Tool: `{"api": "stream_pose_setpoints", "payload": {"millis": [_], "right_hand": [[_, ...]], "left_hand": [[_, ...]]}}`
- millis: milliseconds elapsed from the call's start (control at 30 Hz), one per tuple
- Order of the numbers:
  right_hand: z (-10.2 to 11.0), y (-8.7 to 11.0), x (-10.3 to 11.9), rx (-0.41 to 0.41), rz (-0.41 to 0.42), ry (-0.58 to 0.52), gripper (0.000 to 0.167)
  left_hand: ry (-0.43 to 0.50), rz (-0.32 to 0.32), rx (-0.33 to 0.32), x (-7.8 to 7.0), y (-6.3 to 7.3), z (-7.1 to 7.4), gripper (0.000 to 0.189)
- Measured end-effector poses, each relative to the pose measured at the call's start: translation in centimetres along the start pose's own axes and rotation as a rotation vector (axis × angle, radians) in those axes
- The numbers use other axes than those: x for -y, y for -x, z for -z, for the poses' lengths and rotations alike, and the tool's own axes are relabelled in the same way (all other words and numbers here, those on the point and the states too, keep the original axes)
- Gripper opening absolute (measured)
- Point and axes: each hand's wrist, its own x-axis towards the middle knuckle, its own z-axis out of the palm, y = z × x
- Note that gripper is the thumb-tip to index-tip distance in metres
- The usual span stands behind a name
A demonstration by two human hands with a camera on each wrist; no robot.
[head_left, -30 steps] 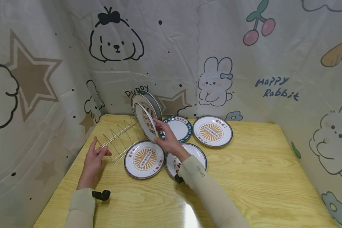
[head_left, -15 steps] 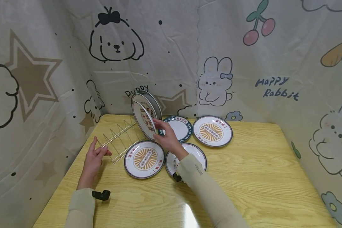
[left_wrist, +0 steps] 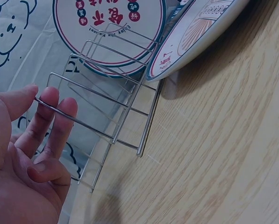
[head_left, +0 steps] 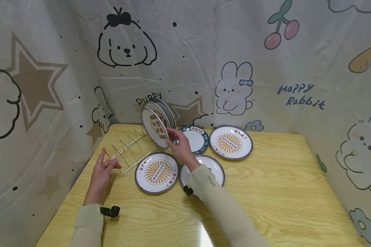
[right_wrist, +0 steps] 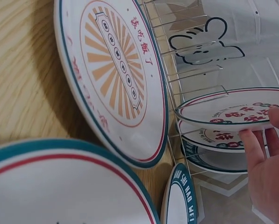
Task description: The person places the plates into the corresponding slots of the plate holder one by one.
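Note:
My left hand [head_left: 101, 173] pinches the near end wire of a metal wire plate rack [left_wrist: 151, 116] between thumb and fingertips. At the rack's far end, my right hand [head_left: 180, 145] grips the right edge of a white plate [head_left: 153, 125] with red lettering. That plate stands on edge in the rack, leaning back, its printed face toward the left. Right behind it stand other plates [head_left: 171, 118], partly hidden by it. Several wire slots between the held plate and my left hand hold no plate.
Flat on the wooden table [head_left: 275, 192] lie a sunburst plate [head_left: 157, 173] beside the rack, a plate [head_left: 214, 168] partly under my right sleeve, a green-rimmed plate [head_left: 193, 139] and another sunburst plate [head_left: 231, 142]. A printed curtain [head_left: 188, 51] hangs behind.
The held plate has shifted slightly up and left, turning its face more into view. My right hand moved with it. The left hand and rack have stayed still.

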Motion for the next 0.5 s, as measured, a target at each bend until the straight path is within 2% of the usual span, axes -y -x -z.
{"api": "stream_pose_setpoints", "payload": {"millis": [267,500], "right_hand": [[-0.8,-0.5,-0.1,-0.045,-0.013,-0.009,0.047],[-1.4,-0.6,0.0,-0.099,-0.046,-0.028,0.042]], "left_hand": [[0.025,0.006,0.004,0.0,0.0,0.0,0.087],[0.008,0.020,0.002,0.0,0.0,0.1,0.087]]}}
